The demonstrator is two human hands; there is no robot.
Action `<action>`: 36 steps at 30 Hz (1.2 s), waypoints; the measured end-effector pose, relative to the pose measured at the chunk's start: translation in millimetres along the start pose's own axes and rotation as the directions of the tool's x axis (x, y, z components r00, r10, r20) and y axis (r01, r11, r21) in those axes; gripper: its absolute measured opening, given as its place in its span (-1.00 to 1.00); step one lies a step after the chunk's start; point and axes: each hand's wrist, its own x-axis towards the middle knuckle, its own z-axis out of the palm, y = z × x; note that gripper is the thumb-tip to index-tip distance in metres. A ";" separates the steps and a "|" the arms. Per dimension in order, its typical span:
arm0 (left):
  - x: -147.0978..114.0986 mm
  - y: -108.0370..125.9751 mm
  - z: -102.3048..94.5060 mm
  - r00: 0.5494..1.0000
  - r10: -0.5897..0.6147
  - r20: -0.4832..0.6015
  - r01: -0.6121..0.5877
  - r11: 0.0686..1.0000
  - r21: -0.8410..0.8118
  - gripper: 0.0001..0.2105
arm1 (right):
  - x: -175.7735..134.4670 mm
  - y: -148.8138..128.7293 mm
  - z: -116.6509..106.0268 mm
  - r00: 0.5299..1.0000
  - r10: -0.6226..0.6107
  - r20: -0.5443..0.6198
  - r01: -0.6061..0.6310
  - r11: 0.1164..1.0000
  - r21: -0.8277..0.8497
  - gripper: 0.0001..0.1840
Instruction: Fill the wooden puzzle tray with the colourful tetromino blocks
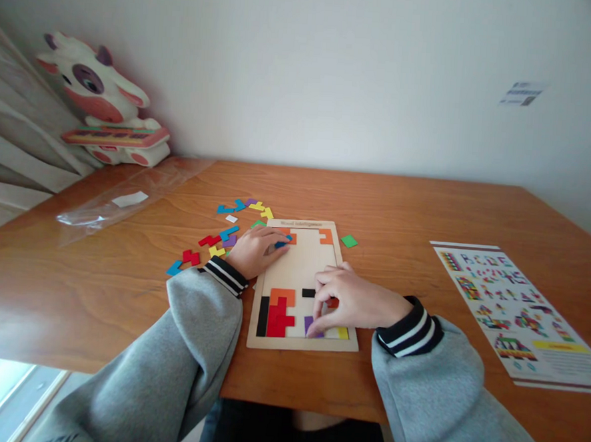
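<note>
A shallow wooden puzzle board [297, 264] lies in front of me, partly filled with coloured pieces. My left hand [254, 250] reaches over its upper left edge, fingers closed on a blue puzzle piece [283, 241] near an orange piece [293, 237]. Low on the board's right side, my right hand [354, 294] pinches at a purple puzzle piece [308, 323]; the fingers cover part of it. A yellow piece [343, 332] shows beneath that hand. At the lower left of the board sit a red block of pieces [277, 318], a black piece [263, 316] and an orange piece [283, 295].
Loose pieces, such as a red one [191, 257], are scattered left of the board. One green piece [349, 241] lies right of it. Further right is a printed pattern sheet [519, 321]. A clear plastic bag [96, 209] and a cow-shaped toy keyboard [115, 136] occupy the back left.
</note>
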 end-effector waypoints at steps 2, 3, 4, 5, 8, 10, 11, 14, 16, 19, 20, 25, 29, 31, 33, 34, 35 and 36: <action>0.0 -0.2 0.2 1.000 -0.002 0.001 0.002 1.000 -0.002 -0.80 | 1.5 -1.4 0.2 0.999 0.003 -0.039 -0.003 1.000 -0.004 -0.64; 0.1 -0.3 0.2 1.000 -0.003 0.002 0.003 1.000 -0.002 -0.80 | 2.3 -1.9 0.6 0.998 0.005 -0.058 -0.005 1.000 -0.010 -0.65; 0.2 -0.3 0.2 1.000 -0.004 0.003 0.004 1.000 -0.002 -0.80 | 3.1 -2.4 1.2 0.998 0.007 -0.069 -0.008 1.000 -0.017 -0.67; 0.3 -0.4 0.3 1.000 -0.003 0.002 0.003 1.000 -0.002 -0.80 | 3.7 -2.9 1.9 0.997 0.008 -0.071 -0.009 1.000 -0.024 -0.68; 0.5 -0.8 0.5 1.000 0.007 -0.007 -0.007 1.000 0.003 -0.81 | 3.3 -4.0 3.1 0.999 0.018 -0.048 -0.020 0.999 -0.036 -0.67; 0.7 -1.2 0.6 1.000 0.015 -0.010 -0.014 1.000 0.004 -0.81 | 0.9 -3.8 2.1 0.998 0.053 -0.043 -0.055 0.997 -0.050 -0.63; 0.8 -1.4 0.5 1.000 0.016 -0.008 -0.016 1.000 0.003 -0.81 | -0.9 -3.3 1.0 0.996 0.079 -0.044 -0.081 0.995 -0.061 -0.60; 1.2 -1.2 -0.1 1.000 0.011 0.009 -0.011 1.000 -0.001 -0.80 | -6.9 -0.7 -3.1 0.988 0.152 -0.039 -0.155 0.984 -0.086 -0.47; 1.4 -0.5 -0.7 1.000 0.006 0.015 -0.006 1.000 0.000 -0.81 | -11.0 1.5 -5.7 0.982 0.184 -0.033 -0.186 0.978 -0.094 -0.39; 1.4 0.7 -1.4 1.000 0.009 0.010 -0.009 1.000 0.002 -0.81 | -16.2 4.3 -8.0 0.974 0.222 -0.032 -0.224 0.970 -0.098 -0.35; 1.3 0.9 -1.4 1.000 0.013 0.008 -0.013 1.000 0.001 -0.80 | -17.4 5.1 -8.4 0.972 0.231 -0.031 -0.233 0.968 -0.096 -0.34; 0.8 0.0 -0.6 1.000 0.002 0.005 -0.002 1.000 -0.011 -0.80 | -14.2 13.1 -8.1 0.968 0.200 -0.151 -0.212 0.975 -0.064 -0.43; 0.5 0.4 -1.4 0.999 -0.035 0.013 0.035 0.997 -0.063 -0.77 | -8.1 32.3 -7.5 0.846 0.210 -0.489 -0.280 0.957 -0.074 -0.67; 0.9 2.0 -2.6 0.998 -0.053 0.012 0.054 0.993 -0.100 -0.77 | -7.7 46.4 -6.8 0.750 0.195 -0.632 -0.326 0.941 -0.097 -0.72; 1.7 4.6 -4.1 0.998 -0.064 0.000 0.063 0.988 -0.137 -0.77 | -8.5 61.1 -5.0 0.664 0.193 -0.723 -0.383 0.917 -0.107 -0.72; 2.2 6.1 -4.9 0.997 -0.070 -0.008 0.068 0.985 -0.158 -0.78 | -8.9 67.7 -3.7 0.631 0.202 -0.749 -0.418 0.902 -0.108 -0.69; 2.8 7.8 -5.6 0.996 -0.084 -0.017 0.079 0.980 -0.180 -0.78 | -9.0 73.3 -2.3 0.605 0.215 -0.767 -0.454 0.884 -0.110 -0.65; 3.4 9.6 -6.3 0.994 -0.108 -0.026 0.100 0.973 -0.208 -0.78 | -8.7 77.5 -1.0 0.584 0.230 -0.778 -0.487 0.866 -0.110 -0.61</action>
